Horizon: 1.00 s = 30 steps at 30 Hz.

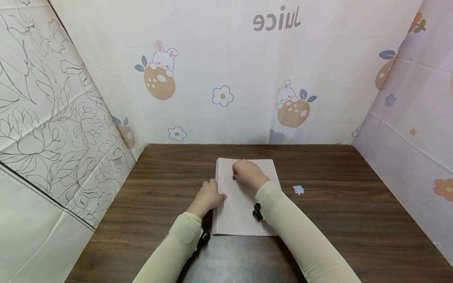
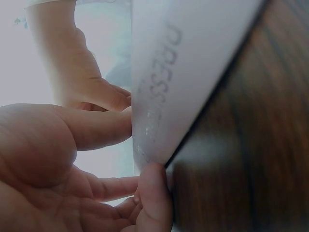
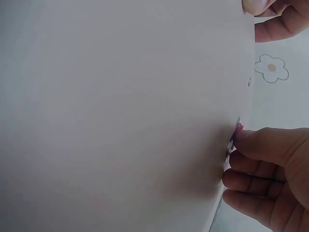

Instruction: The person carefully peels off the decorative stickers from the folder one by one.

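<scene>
A flat white book (image 1: pixel 244 216) lies on the table, with faint grey letters on its spine (image 2: pixel 169 67). My left hand (image 1: pixel 207 196) grips its left edge, the thumb on the cover and the other fingers along the spine. Over the upper part of the cover, my right hand (image 1: pixel 249 173) pinches a small dark piece with pinkish red on it (image 3: pixel 233 139) between thumb and forefinger. That piece is at the cover's surface; its exact kind is too small to tell. A small shiny dot (image 1: pixel 224 179) shows on the cover near the spine.
A small light-blue piece with an uneven outline (image 1: pixel 299 190) lies on the dark wooden table (image 1: pixel 170 173), right of the book. Printed curtains (image 1: pixel 219 59) stand behind the table and at both sides.
</scene>
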Each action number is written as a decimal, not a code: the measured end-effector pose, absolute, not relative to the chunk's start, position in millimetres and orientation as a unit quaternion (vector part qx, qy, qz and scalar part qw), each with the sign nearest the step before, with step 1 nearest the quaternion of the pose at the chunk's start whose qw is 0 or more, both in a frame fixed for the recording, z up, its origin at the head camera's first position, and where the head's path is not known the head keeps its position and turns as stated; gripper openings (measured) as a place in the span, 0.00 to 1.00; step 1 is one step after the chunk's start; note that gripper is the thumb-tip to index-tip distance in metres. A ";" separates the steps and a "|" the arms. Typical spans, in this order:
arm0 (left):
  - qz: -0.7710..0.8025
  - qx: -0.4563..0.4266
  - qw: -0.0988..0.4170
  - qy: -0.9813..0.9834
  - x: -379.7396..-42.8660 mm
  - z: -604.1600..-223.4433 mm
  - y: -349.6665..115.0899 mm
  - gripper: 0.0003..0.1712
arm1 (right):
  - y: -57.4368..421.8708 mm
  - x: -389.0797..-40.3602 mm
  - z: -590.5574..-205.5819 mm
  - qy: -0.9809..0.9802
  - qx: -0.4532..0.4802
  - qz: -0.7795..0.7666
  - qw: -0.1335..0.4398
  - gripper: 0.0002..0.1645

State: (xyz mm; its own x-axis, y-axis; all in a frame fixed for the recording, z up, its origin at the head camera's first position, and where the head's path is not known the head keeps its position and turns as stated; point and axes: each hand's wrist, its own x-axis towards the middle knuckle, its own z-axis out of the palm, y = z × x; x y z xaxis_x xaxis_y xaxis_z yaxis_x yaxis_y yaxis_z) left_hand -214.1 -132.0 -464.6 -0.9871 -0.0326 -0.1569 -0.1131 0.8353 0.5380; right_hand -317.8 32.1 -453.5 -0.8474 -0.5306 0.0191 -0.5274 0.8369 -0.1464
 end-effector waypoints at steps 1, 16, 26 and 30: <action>0.284 -0.039 0.071 0.955 -214.2 -465.0 -132.1 0.42 | 32.1 -317.7 -453.6 0.958 -0.277 -0.073 0.012 0.10; 0.289 -0.034 0.073 0.954 -213.2 -462.8 -132.5 0.41 | 34.5 -317.7 -456.5 0.959 -0.276 -0.070 0.007 0.10; 0.294 -0.027 0.066 0.953 -213.0 -462.5 -132.3 0.39 | 36.7 -317.4 -457.9 0.956 -0.286 -0.065 0.003 0.10; 0.292 -0.027 0.067 0.954 -213.5 -462.4 -132.8 0.40 | 37.5 -316.7 -456.8 0.955 -0.288 -0.072 0.004 0.11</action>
State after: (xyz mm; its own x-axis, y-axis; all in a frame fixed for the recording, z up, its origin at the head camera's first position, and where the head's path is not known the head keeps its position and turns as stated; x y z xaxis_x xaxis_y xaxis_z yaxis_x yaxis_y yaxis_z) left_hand -213.5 -132.8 -462.4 -0.9897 -0.0126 -0.1426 -0.0903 0.8278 0.5537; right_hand -316.7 37.5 -456.8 -0.8341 -0.5506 0.0329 -0.5494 0.8238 -0.1398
